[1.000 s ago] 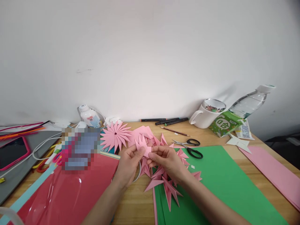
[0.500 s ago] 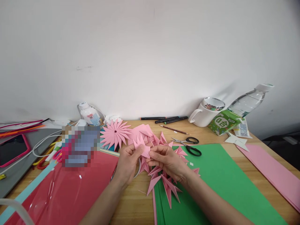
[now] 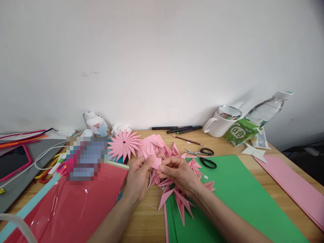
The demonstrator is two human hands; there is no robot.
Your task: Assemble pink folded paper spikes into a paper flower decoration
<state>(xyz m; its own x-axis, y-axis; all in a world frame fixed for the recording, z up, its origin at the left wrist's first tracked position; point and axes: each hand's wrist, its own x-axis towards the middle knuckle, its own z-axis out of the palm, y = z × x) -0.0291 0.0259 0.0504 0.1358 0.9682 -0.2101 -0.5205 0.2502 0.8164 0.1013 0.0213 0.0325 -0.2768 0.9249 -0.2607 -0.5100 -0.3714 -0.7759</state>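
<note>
A small folded pink paper piece (image 3: 156, 162) with pointed tips is held up between both hands. My left hand (image 3: 141, 172) pinches it from the left, thumb on its front. From the right, the thumb and fingertips of my right hand (image 3: 178, 172) grip its lower right corner. Under and behind the hands lies a heap of folded pink paper spikes (image 3: 181, 204), partly hidden by my right hand. A finished-looking pink paper star (image 3: 124, 142) with many points lies behind my left hand.
Open black-handled scissors (image 3: 202, 153), a pencil (image 3: 187, 140) and several markers (image 3: 184, 129) lie behind. Green paper (image 3: 243, 202) and pink strips (image 3: 293, 189) are on the right, with a white mug (image 3: 220, 125), green box (image 3: 239, 133) and bottle (image 3: 265, 109). Red folder (image 3: 83, 199) left.
The pink piece has turned slightly in my fingers, and its lower right edge now shows as a flatter corner. Both hands stay in nearly the same place.
</note>
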